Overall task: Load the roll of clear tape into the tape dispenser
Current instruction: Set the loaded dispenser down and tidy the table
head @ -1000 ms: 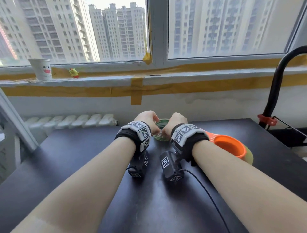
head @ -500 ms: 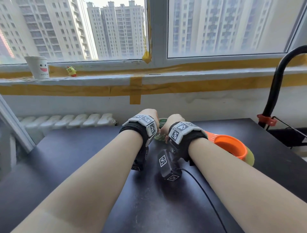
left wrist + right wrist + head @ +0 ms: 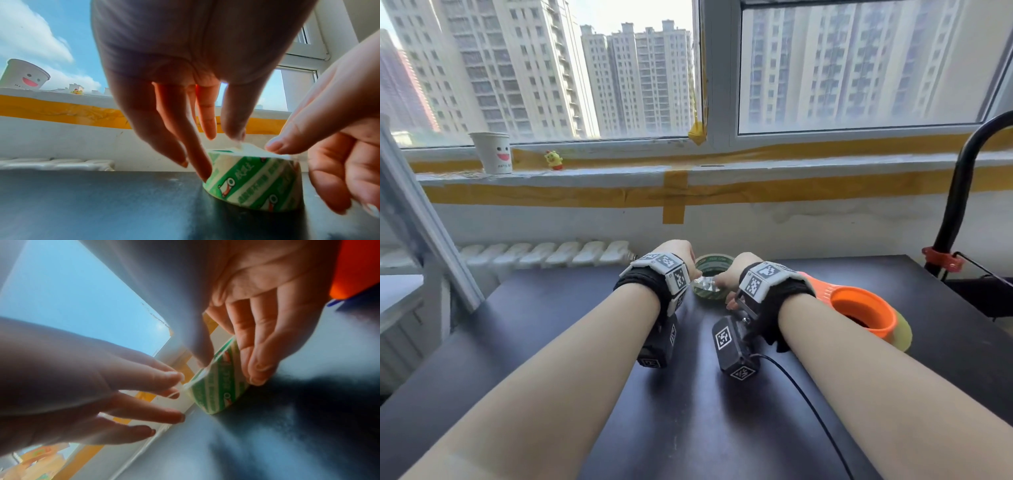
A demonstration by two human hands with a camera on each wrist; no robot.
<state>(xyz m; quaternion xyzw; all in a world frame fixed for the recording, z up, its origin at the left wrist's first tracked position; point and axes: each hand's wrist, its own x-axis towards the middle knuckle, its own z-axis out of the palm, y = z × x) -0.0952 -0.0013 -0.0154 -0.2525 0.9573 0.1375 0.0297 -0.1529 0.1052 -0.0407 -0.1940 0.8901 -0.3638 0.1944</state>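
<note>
The tape roll (image 3: pixel 715 265), printed green and white, lies flat on the dark table (image 3: pixel 571 308) near its far edge. My right hand (image 3: pixel 722 284) holds the roll (image 3: pixel 218 386), with the thumb on its top rim and the fingers (image 3: pixel 257 363) curled against its side. My left hand (image 3: pixel 693 274) pinches a bit of crinkled clear film (image 3: pixel 246 148) lifted off the roll's top (image 3: pixel 252 181). The other left fingers (image 3: pixel 197 162) reach down to the roll's side. The orange tape dispenser (image 3: pixel 859 308) lies on the table just right of my right wrist, partly hidden by that arm.
A black cable (image 3: pixel 808 401) runs from the right wrist camera across the table. A black curved tube with a red clamp (image 3: pixel 941 262) stands at the table's right rear corner. A paper cup (image 3: pixel 493 152) and a small yellow toy (image 3: pixel 554 160) sit on the windowsill. A radiator (image 3: pixel 544 253) lies behind the table.
My hands have stayed at the roll and parted slightly, so more of the roll and the crinkled film now show between them. The head view has shifted a little.
</note>
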